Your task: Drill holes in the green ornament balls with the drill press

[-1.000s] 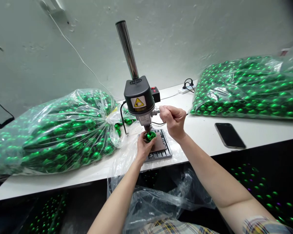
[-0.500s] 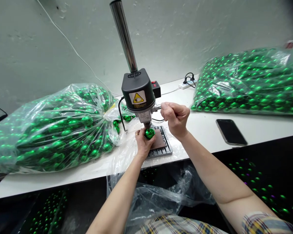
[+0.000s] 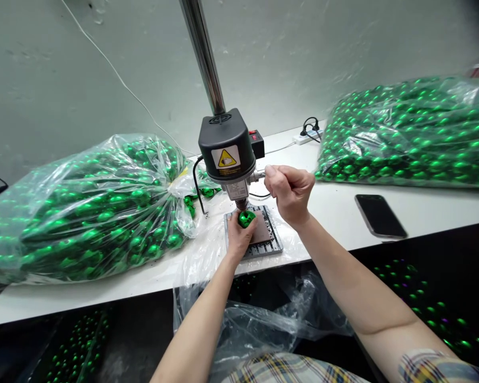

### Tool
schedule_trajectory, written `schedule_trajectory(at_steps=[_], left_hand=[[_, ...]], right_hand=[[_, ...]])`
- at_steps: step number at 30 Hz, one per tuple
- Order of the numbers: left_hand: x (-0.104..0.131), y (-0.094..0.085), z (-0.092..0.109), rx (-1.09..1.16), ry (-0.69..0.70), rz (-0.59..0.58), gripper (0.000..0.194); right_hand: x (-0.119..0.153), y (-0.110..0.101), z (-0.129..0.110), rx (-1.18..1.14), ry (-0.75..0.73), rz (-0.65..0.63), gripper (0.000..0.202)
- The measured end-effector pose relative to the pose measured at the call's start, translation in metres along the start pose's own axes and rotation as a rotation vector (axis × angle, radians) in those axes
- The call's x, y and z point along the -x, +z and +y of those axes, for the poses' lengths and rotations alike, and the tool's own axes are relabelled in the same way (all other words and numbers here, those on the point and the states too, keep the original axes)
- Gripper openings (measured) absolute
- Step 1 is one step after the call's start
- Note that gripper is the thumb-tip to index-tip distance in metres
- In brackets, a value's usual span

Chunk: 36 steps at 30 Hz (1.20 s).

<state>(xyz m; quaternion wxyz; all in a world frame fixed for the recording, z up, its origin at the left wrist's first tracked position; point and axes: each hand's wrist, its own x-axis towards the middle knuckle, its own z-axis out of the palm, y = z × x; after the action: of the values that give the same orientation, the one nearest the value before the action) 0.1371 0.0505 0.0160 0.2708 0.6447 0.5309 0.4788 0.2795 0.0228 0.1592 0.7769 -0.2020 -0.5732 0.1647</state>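
A shiny green ball (image 3: 246, 219) sits under the chuck of a small bench drill press (image 3: 226, 143), over the pinkish pad on its base. My left hand (image 3: 238, 234) is closed around it, thumb on the near right side. A dark spot shows on the ball's top, just below the chuck (image 3: 241, 204); whether a bit touches it I cannot tell. My right hand (image 3: 290, 190) is wrapped in a fist round the drill's side handle (image 3: 260, 174). Dark crumbs lie on the slotted metal base (image 3: 277, 243).
Large clear bags of green balls stand at left (image 3: 104, 213) and right (image 3: 407, 138). A phone (image 3: 380, 215) lies right of my right forearm. Behind is a power strip (image 3: 307, 137). Loose clear plastic (image 3: 259, 319) hangs over the table's front edge.
My left hand has turned slightly on the ball, and a dark spot now shows on its top. My right hand stays on the handle, nearly unmoved. The view has shifted a little.
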Motion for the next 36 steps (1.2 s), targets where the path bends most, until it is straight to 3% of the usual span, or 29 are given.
schedule_trajectory(at_steps=[3,5,14,17,21,25,31,36], left_hand=[[-0.007,-0.008,0.001,-0.272,0.129,0.003,0.037],[-0.010,-0.012,0.000,-0.327,0.169,-0.016,0.038],[-0.006,-0.009,0.000,-0.237,0.109,-0.064,0.035],[0.000,-0.011,0.003,-0.099,0.075,-0.096,0.049],[0.010,-0.020,0.005,0.078,0.030,-0.137,0.067],[0.014,-0.039,0.002,-0.024,0.046,-0.141,0.055],[0.013,-0.068,0.001,-0.063,0.042,-0.022,0.039],[0.014,-0.090,0.013,-0.084,-0.018,0.019,0.029]], right_hand=[[0.000,-0.001,0.001,0.006,-0.014,-0.002,0.052],[0.000,-0.001,0.001,0.017,-0.019,0.003,0.053],[0.000,-0.003,-0.002,0.044,0.024,-0.022,0.053],[0.000,-0.004,-0.005,0.001,0.010,-0.042,0.050],[0.001,-0.006,-0.006,-0.072,0.041,0.033,0.043],[0.000,-0.010,-0.003,-0.169,0.155,0.077,0.034],[-0.021,-0.007,0.001,-0.034,0.123,0.021,0.019],[-0.032,-0.006,0.012,0.034,0.099,0.021,0.024]])
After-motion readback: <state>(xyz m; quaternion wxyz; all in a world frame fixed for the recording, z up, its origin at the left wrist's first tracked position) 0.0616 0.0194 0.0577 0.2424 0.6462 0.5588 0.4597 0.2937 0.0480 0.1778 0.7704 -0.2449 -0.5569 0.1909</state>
